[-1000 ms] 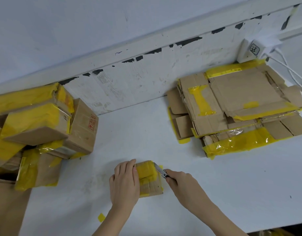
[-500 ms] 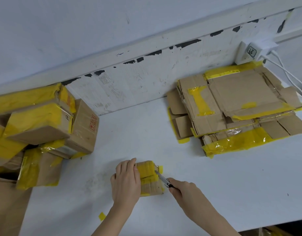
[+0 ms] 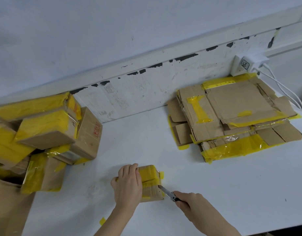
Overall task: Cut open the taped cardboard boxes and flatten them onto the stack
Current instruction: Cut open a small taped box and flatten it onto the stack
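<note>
A white bench runs up to a pale wall. Along the bench's far edge stands a white upstand, its paint chipped black. At the far right corner, a white power adapter trails white cables.

Bright, even, diffuse light; its source cannot be told. Shadows faint and soft, only a thin dark line under the stack of flattened brown cardboard with yellow tape. Glossy glare on tape strips there and on the heap of taped brown cardboard boxes. Wide-angle bending: white wall ledge tilts and curves. Slight softness throughout, blurrier toward left edge.
</note>
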{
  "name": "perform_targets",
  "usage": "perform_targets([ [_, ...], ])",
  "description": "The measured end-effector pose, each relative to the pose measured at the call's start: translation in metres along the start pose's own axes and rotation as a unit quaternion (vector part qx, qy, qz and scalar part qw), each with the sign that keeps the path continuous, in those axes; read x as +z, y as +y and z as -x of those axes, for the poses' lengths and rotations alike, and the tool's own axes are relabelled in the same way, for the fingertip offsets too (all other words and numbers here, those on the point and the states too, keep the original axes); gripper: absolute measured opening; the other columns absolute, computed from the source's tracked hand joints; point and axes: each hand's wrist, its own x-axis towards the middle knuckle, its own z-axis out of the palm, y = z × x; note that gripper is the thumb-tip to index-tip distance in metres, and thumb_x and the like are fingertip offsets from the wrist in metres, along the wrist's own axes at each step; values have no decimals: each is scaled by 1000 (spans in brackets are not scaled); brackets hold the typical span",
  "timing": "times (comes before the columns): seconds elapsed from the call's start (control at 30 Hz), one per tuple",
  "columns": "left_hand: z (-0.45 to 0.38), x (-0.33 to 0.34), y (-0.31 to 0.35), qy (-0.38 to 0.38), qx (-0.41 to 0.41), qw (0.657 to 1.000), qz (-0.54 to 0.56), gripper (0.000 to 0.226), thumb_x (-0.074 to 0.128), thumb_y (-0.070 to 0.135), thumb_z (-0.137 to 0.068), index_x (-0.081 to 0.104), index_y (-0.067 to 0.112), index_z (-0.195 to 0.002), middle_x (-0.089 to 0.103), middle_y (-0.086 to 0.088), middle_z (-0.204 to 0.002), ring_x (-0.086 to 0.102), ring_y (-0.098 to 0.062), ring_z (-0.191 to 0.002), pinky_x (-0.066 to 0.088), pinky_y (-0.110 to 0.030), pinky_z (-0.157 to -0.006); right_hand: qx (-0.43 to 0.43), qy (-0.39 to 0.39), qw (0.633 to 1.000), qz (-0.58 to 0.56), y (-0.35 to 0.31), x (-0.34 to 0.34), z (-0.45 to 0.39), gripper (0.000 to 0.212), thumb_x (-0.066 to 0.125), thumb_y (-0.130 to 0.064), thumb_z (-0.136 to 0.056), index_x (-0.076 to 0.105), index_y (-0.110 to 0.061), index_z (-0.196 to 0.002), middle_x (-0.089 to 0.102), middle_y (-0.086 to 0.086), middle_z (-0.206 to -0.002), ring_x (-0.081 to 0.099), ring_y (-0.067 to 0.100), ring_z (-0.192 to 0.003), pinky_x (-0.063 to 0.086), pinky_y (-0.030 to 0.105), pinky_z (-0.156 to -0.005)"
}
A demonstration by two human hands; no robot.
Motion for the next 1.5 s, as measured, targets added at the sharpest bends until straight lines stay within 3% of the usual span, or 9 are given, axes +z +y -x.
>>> perform_targets([
  [0.23, -13, -25, -4, -206, -130, 969, -31, 34, 19, 36, -101, 44, 26, -123, 47, 1, -128, 46, -23, -118, 36, -43, -99, 25, 64, 985, -157, 0, -21, 14, 31, 37, -15, -98, 50, -42, -89, 62, -4, -59, 43, 6, -37, 38, 14, -45],
  [0.4, -14, -46, -14, -337, -164, 913, 160, 57, 44, 42, -96, 21, 21, -144, 49, -7, -132, 67, -16, -73, 51, -26, -81, 56, 75, 962, -256, -20, 18, 0, 29, 53, -28, -93, 49, -39, -119, 62, -10, -82, 50, -1, -38, 38, 11, -48],
  [0.53, 8, -30, -16, -208, -31, 976, 50, 75, 42, 39, -97, -10, 23, -149, 10, -6, -155, 44, -20, -129, 44, -32, -99, 67, 103, 951, -284, -21, 26, -17, 48, 58, -19, -89, 40, -42, -127, 66, -1, -102, 51, -2, -46, 46, 16, -55],
  [0.7, 12, -12, -42, -15, 263, 965, 20, 72, 50, 11, -69, 34, 23, -138, 20, 7, -154, 37, -16, -129, 43, -30, -99, 26, 99, 948, -302, -34, 18, -30, 40, 54, -9, -91, 51, -41, -114, 63, -15, -68, 54, -3, -51, 42, 13, -51],
  [0.87, 19, -17, -34, 10, 159, 987, -4, 42, 39, 35, -73, 60, 19, -105, 60, 1, -123, 58, -14, -69, 51, -23, -50, 14, 58, 958, -279, -44, -14, -60, 15, 46, -18, -97, 57, -26, -103, 63, 25, -108, 42, 5, -36, 33, 14, -38],
  [0.97, 30, -17, -27, 4, 82, 996, -24, 39, 39, 44, -73, 55, 11, -87, 59, -7, -88, 57, -21, -50, 41, -25, -36, 11, 77, 958, -277, -41, -27, -73, 22, 40, -23, -100, 51, -32, -117, 64, 11, -114, 45, 7, -35, 34, 18, -37],
  [1.1, 33, -11, -19, 45, 18, 995, -83, 56, 37, 44, -76, 67, 6, -103, 56, -13, -74, 53, -32, -62, 42, -35, -49, 33, 125, 964, -233, -17, -31, -64, 28, 34, -17, -101, 56, -28, -114, 65, 4, -81, 43, 11, -37, 32, 15, -35],
  [1.27, 32, 5, -26, 29, 143, 988, 48, 39, 27, 31, -95, 45, 17, -126, 61, 0, -106, 47, -11, -99, 38, -25, -85, 29, 78, 986, -146, 3, -9, -42, 26, 36, -13, -99, 61, -6, -97, 49, -2, -55, 40, 3, -33, 28, 11, -42],
  [1.5, 29, 2, -22, 31, 118, 992, 45, 36, 31, 25, -89, 45, 19, -121, 60, 6, -87, 42, -9, -82, 50, -29, -60, -19, 76, 994, -77, 13, -7, -40, 23, 39, -17, -98, 57, -6, -89, 35, -2, -55, 32, 15, -56, 27, 28, -56],
])
